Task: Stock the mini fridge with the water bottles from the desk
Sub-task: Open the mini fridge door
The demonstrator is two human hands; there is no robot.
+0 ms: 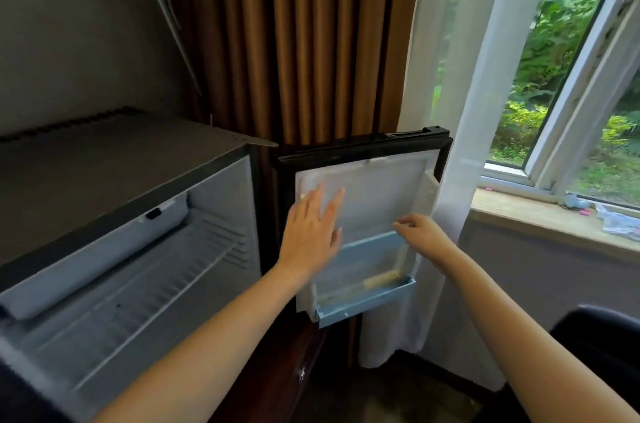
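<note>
2 hands at fridge (121, 159) door (377, 194); 0 bottles in view, desk out of frame. Door stands open to right of cabinet.

Step in hand, by judgement: setting door wide before fetching bottles. To do well: push on flat inner panel, not on blue door shelf (367, 305); stop short of curtain (460, 180).

Left hand (311, 225): fingers straight, spread, flat at panel, holding nothing; contact uncertain.

Right hand (420, 230): fingers loosely curled, empty, just above shelf rail.

Both forearms extended forward.
</note>
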